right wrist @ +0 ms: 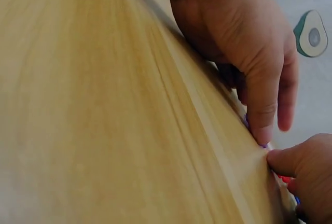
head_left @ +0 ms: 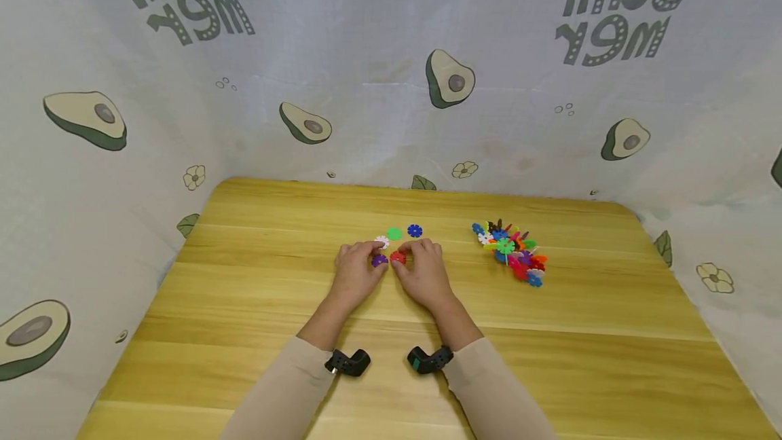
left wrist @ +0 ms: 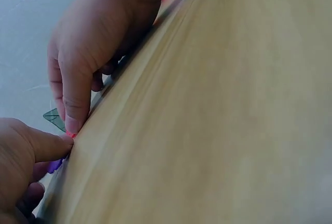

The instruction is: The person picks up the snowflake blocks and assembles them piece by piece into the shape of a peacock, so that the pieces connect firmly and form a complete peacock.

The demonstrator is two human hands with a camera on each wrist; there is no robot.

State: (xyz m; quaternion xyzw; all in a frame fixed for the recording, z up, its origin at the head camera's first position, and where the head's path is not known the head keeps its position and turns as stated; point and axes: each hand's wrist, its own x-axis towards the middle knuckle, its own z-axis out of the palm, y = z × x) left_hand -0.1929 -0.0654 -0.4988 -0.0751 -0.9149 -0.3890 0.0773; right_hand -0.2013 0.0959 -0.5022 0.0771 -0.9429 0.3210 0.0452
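Near the middle of the table, my left hand (head_left: 356, 269) pinches a purple snowflake disc (head_left: 379, 260) between thumb and fingers. Beside it, my right hand (head_left: 424, 271) pinches a red snowflake disc (head_left: 398, 258) the same way. The two discs lie side by side, low over the wood, with the thumbs close together. In the left wrist view the purple disc (left wrist: 54, 165) shows partly behind the left thumb. Just beyond the fingers lie a white snowflake disc (head_left: 382, 241), a green one (head_left: 394, 233) and a blue one (head_left: 415, 230).
A heap of many-coloured snowflake discs (head_left: 510, 250) sits to the right of the hands. The wooden table (head_left: 244, 304) has rounded far corners. Behind it hangs a pale curtain (head_left: 366, 53) printed with avocados. Both wrists carry black bands.
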